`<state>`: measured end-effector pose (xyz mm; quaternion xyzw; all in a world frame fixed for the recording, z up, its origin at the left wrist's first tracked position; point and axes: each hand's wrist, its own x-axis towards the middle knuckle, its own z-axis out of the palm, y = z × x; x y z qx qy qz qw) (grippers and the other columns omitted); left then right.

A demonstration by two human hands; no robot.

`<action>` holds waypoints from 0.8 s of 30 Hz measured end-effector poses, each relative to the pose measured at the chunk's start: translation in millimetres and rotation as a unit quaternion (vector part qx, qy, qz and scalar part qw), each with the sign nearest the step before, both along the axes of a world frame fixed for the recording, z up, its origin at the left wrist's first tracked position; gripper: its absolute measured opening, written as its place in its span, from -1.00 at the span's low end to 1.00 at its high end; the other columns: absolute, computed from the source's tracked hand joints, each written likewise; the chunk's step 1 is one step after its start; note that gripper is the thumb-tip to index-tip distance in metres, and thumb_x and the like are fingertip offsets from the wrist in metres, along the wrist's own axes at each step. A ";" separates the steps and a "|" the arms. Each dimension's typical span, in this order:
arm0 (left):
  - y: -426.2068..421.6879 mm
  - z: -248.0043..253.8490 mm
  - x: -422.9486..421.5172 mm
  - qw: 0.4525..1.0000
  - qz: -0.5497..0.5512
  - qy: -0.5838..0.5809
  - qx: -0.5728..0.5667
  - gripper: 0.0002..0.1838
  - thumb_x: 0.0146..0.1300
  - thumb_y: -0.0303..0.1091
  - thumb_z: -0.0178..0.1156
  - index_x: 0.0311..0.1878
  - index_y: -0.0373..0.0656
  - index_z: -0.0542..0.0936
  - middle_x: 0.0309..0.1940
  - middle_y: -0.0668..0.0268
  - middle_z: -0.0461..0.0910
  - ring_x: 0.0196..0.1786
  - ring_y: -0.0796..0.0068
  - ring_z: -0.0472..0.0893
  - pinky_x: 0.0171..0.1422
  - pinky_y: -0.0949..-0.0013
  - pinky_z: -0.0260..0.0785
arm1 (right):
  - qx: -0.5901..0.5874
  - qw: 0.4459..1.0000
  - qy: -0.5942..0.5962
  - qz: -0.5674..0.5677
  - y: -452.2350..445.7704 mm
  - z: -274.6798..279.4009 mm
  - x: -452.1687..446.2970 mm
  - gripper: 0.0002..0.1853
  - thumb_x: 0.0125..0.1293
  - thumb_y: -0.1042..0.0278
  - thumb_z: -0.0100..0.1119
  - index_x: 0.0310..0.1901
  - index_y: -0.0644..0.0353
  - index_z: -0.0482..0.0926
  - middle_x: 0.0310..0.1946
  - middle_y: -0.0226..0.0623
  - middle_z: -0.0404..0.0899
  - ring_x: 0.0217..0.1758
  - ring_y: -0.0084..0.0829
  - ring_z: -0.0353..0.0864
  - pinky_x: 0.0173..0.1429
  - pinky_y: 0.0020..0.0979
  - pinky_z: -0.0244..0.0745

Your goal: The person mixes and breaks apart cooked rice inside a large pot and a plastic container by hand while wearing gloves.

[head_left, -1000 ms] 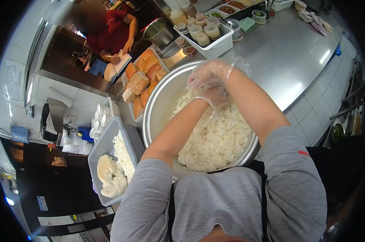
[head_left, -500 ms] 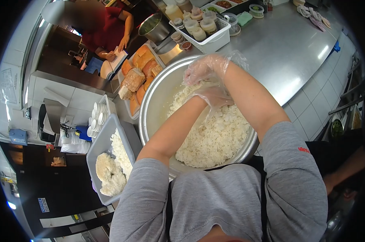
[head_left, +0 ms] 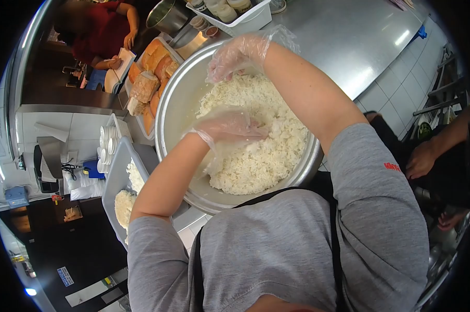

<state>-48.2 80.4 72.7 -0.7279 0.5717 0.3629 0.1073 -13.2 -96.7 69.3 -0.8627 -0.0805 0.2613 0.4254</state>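
Keeping the fingers loose should spare the rice (head_left: 268,156), heaped towards three o'clock in the bowl (head_left: 177,101). No pointing end here; its longest spread looks twelve-to-six. Left grip (head_left: 229,126), flat and fairly wide, touches it mid-bowl; right grip (head_left: 237,56) curls at twelve, contents I can't tell. Bread (head_left: 144,86) sits outside at ten.

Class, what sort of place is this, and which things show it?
Most likely a restaurant kitchen: a very large metal pot holds rice, a steel worktop stretches beyond it, and bottles stand in a white bin.
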 end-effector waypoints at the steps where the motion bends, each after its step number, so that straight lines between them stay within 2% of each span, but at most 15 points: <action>1: -6.5 13.1 0.7 0.998 0.025 0.018 0.046 -0.41 0.24 0.16 0.13 0.10 -0.16 0.61 -0.18 0.09 0.68 -0.12 0.21 0.64 0.12 0.22 0.41 | 0.001 1.000 0.001 0.000 0.1 -0.7 0.6 -0.47 0.22 -0.07 0.19 0.17 0.00 0.52 0.03 -0.35 0.59 0.07 -0.44 0.57 0.09 -0.22 0.48; 3: -16.1 13.2 9.4 0.994 0.049 0.037 0.092 -0.41 0.23 0.15 0.15 0.10 -0.14 0.62 -0.19 0.06 0.67 -0.12 0.18 0.64 0.11 0.21 0.42 | -0.015 1.000 -0.003 0.001 1.2 -2.0 0.3 -0.47 0.22 -0.07 0.20 0.17 -0.02 0.53 0.00 -0.35 0.60 0.02 -0.44 0.59 0.09 -0.24 0.48; 5: -21.8 -8.5 28.7 0.988 0.131 0.076 -0.034 -0.43 0.18 0.16 0.18 0.03 -0.13 0.65 -0.13 0.02 0.66 -0.03 0.25 0.62 0.03 0.22 0.46 | -0.022 1.000 0.000 -0.001 2.5 -0.3 0.0 -0.47 0.22 -0.08 0.20 0.17 -0.02 0.53 0.00 -0.36 0.60 0.00 -0.44 0.59 0.08 -0.25 0.48; 6: -23.8 -15.8 32.9 0.988 0.132 0.075 -0.034 -0.43 0.18 0.16 0.18 0.03 -0.13 0.65 -0.13 0.02 0.66 -0.03 0.25 0.62 0.03 0.22 0.46 | -0.029 1.000 0.004 -0.007 2.7 0.6 0.0 -0.46 0.21 -0.08 0.20 0.18 -0.03 0.53 0.00 -0.36 0.60 -0.01 -0.44 0.60 0.07 -0.25 0.48; 7: -28.8 -23.9 34.6 0.991 0.054 -0.052 -0.109 -0.42 0.18 0.15 0.17 0.09 -0.12 0.61 -0.01 0.03 0.60 0.05 0.24 0.58 0.10 0.21 0.44 | -0.029 1.000 0.002 -0.008 2.3 1.4 1.4 -0.46 0.21 -0.08 0.20 0.18 -0.03 0.53 0.00 -0.36 0.60 -0.01 -0.44 0.60 0.07 -0.25 0.48; 8: -34.3 -33.4 34.4 0.967 -0.026 -0.176 -0.182 -0.40 0.19 0.14 0.16 0.14 -0.12 0.57 0.11 0.04 0.55 0.13 0.23 0.53 0.16 0.20 0.41 | -0.033 0.999 -0.007 0.003 1.7 1.7 2.6 -0.45 0.21 -0.09 0.21 0.18 -0.02 0.53 -0.01 -0.36 0.60 -0.02 -0.43 0.59 0.06 -0.25 0.48; 11: -48.2 -81.8 29.7 0.961 -0.017 -0.187 -0.204 -0.40 0.20 0.14 0.15 0.16 -0.12 0.56 0.12 0.04 0.54 0.15 0.23 0.52 0.18 0.20 0.39 | -0.030 1.000 -0.007 0.000 0.1 2.0 -0.2 -0.44 0.19 -0.11 0.22 0.18 -0.03 0.53 -0.04 -0.34 0.61 -0.04 -0.41 0.58 0.03 -0.26 0.49; 14: -61.7 -104.5 30.2 0.952 0.006 -0.217 -0.218 -0.40 0.21 0.13 0.13 0.17 -0.12 0.54 0.14 0.05 0.52 0.17 0.23 0.50 0.21 0.20 0.37 | -0.025 0.999 0.010 -0.026 4.8 13.6 -12.2 -0.44 0.18 -0.13 0.23 0.17 -0.05 0.54 -0.08 -0.33 0.61 -0.05 -0.39 0.57 0.03 -0.26 0.48; 19: -73.6 -115.0 32.8 0.944 0.021 -0.239 -0.227 -0.40 0.23 0.11 0.11 0.20 -0.12 0.51 0.18 0.06 0.50 0.21 0.22 0.47 0.25 0.20 0.33 | -0.057 0.998 0.015 -0.023 7.4 6.4 -3.4 -0.45 0.17 -0.13 0.23 0.16 -0.10 0.54 -0.10 -0.32 0.62 -0.04 -0.38 0.55 0.07 -0.26 0.46; 21: -76.7 -118.3 30.5 0.943 0.023 -0.239 -0.230 -0.39 0.24 0.10 0.10 0.22 -0.12 0.50 0.19 0.06 0.48 0.22 0.21 0.46 0.27 0.20 0.32 | -0.141 0.989 -0.038 0.021 8.6 6.3 -2.6 -0.45 0.16 -0.11 0.22 0.17 -0.10 0.55 -0.04 -0.33 0.62 0.00 -0.34 0.56 0.11 -0.24 0.45; 24: -77.6 -121.5 30.0 0.941 0.027 -0.240 -0.236 -0.39 0.25 0.10 0.09 0.24 -0.12 0.48 0.21 0.07 0.47 0.25 0.21 0.45 0.29 0.20 0.29 | -0.176 0.984 -0.034 -0.004 12.0 6.1 -4.1 -0.47 0.16 -0.09 0.21 0.16 -0.11 0.55 0.01 -0.37 0.63 0.05 -0.29 0.57 0.14 -0.23 0.43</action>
